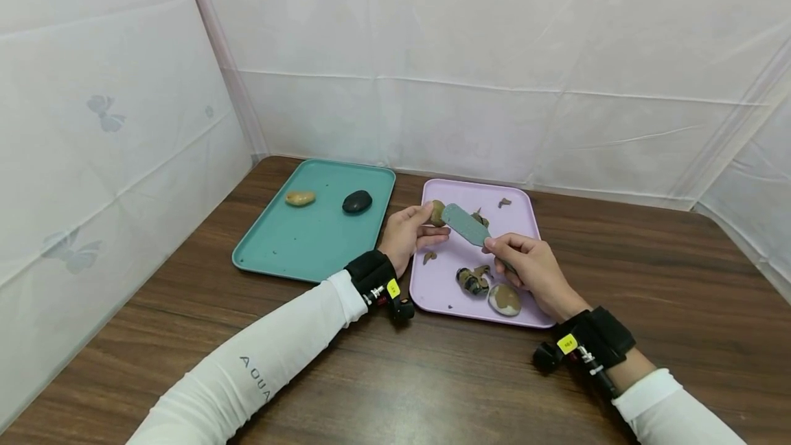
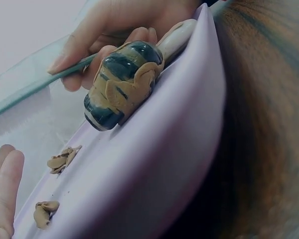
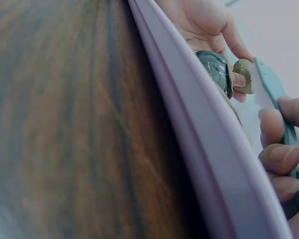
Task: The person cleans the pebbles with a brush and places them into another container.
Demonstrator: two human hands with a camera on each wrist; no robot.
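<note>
Dark wood grain runs across the worktop (image 1: 432,376), which is boxed in by white sheeting on three sides. Nearest the person, on the near edge of the pink tray (image 1: 525,215), lie a pale stone (image 1: 505,299) partly coated in brown clay and a dark striped stone (image 1: 471,281) with clay strips clinging to it; the left wrist view shows that striped stone leaning against the tray's rim. Just beyond them the right hand (image 1: 534,270) grips the handle of a grey-green scraper (image 1: 466,225), fingers curled round it, the blade reaching left and far. At the blade's far tip the left hand (image 1: 409,232) pinches a small clay-covered stone (image 1: 437,212) between thumb and fingers above the tray's left side, the scraper touching or just beside it. Peeled clay scraps (image 1: 429,257) lie on the tray near the left hand, with more (image 1: 505,202) toward its far edge. To the left sits a teal tray (image 1: 278,253) holding a tan stone (image 1: 299,198) and a black stone (image 1: 357,201), both bare. By my reading, the step in hand is scraping clay off the held stone; the next stroke calls for a firm pinch and the blade laid flat against the coating.
</note>
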